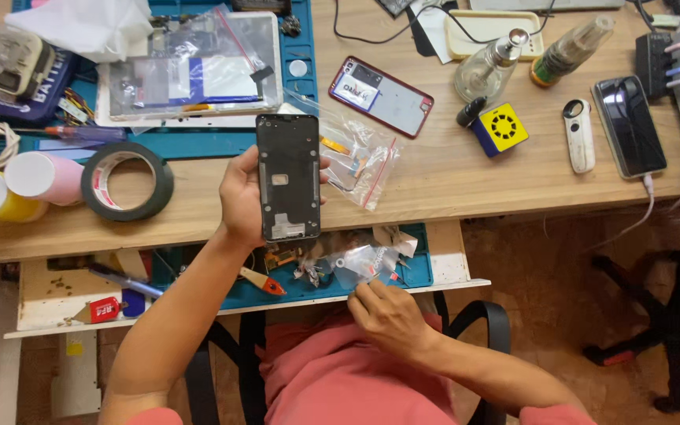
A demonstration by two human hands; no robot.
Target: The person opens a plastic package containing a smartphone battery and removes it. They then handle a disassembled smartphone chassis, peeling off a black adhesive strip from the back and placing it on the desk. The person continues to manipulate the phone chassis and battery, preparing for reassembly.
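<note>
The left hand (pixel 239 198) is gripping a black rectangular phone frame (pixel 288 177) upright above the wooden desk (pixel 450 169), while the right hand (pixel 387 313) is pinching a small clear plastic bag (pixel 360 262), fingers closed.

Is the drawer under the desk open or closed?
Open. The drawer sticks out from under the desk, showing its blue mat and small parts; the right hand reaches in.

a left hand (pixel 239 197) holds a phone frame (pixel 288 177) upright over the desk (pixel 466 181) edge, a roll of tape (pixel 127 180) to its left, a plastic bag (pixel 360 157) to its right. below, the right hand (pixel 383 311) rests at the drawer tray (pixel 454 271) beside small parts (pixel 312 264).
</note>
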